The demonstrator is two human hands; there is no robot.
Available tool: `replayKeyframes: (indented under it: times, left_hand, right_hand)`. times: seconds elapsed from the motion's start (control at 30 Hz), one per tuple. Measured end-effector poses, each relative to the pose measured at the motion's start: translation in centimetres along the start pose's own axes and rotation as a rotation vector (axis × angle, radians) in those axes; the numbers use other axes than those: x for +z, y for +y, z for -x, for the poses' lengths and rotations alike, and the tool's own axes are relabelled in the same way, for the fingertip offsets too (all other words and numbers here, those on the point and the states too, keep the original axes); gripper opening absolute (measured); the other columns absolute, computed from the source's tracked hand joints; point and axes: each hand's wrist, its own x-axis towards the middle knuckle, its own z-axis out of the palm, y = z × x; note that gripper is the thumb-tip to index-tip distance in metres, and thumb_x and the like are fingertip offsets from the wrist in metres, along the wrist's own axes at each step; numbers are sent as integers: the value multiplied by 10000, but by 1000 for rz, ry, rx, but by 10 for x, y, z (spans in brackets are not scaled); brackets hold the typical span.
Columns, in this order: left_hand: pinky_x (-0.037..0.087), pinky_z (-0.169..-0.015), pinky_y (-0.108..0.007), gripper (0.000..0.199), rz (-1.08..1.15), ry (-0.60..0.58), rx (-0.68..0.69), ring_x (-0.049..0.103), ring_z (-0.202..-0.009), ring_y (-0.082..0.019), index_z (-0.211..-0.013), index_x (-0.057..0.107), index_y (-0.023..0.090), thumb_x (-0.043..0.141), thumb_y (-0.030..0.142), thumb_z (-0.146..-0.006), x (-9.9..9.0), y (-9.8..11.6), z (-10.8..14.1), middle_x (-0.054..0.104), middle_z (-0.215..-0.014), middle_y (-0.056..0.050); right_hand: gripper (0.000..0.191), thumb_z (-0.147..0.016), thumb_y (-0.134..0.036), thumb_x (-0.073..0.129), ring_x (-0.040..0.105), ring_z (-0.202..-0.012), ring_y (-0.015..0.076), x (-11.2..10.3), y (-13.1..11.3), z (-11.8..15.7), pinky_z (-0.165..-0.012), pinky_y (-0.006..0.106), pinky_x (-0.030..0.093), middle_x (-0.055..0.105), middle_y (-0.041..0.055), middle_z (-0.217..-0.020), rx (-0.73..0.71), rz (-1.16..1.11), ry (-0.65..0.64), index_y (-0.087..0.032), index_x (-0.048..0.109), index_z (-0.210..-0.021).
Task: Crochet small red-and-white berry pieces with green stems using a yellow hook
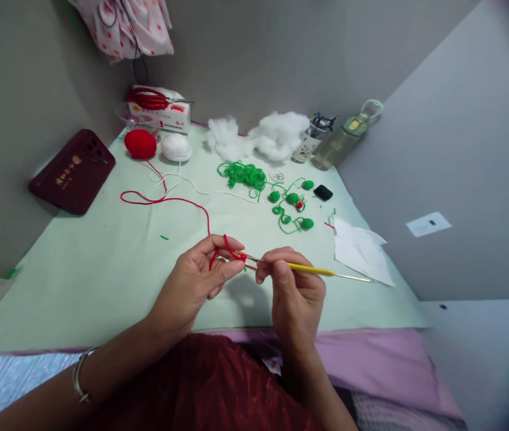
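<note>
My left hand (pixel 195 272) pinches a small bit of red crochet work (pixel 241 257) between thumb and fingers, with red yarn (pixel 182 200) looped over the forefinger. The yarn runs back across the table to a red ball (pixel 140 144) at the far left. My right hand (pixel 296 293) is closed round the yellow handle of a crochet hook (pixel 310 269). The hook's thin metal tip reaches left to the red work at my left fingertips; its other metal end points right. The exact stitch at the tip is too small to make out.
Behind my hands lie tangled green yarn (pixel 244 175), small green crocheted pieces (pixel 292 198), white stuffing (pixel 279 136) and a white yarn ball (pixel 176 147). A dark red tablet or phone case (pixel 75 172) leans at left. Bottle (pixel 341 140) and paper (pixel 359 248) are at right.
</note>
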Motion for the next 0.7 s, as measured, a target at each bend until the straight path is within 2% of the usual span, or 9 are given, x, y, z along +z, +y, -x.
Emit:
replayKeyframes:
  times: [0.17,0.3,0.7]
  left_hand:
    - [185,-462,-207,233,-11,-2,-1,329,-452,-16,-881,704,185,871,335,-821,0,0,0,526,-642,74]
    - [195,-456,-201,221,7,1,4,339,-457,-2,-861,697,183,869,314,-817,0,-1,-1,585,-734,60]
    - [202,-466,-194,201,19,-22,14,342,-470,5,-886,710,190,856,322,-845,-2,-4,-1,584,-767,60]
  right_hand:
    - [139,-1017,-228,645,617,-673,114,-2,0,0,-675,292,493,665,-18,-794,23,-39,1,-231,772,-961]
    - [145,-1021,-230,642,620,-678,111,-3,0,1,-673,287,490,675,-20,-799,22,-44,1,-238,774,-964]
    - [151,-1019,-222,640,620,-666,109,0,-2,2,-660,285,491,667,-18,-796,12,-43,20,-238,777,-957]
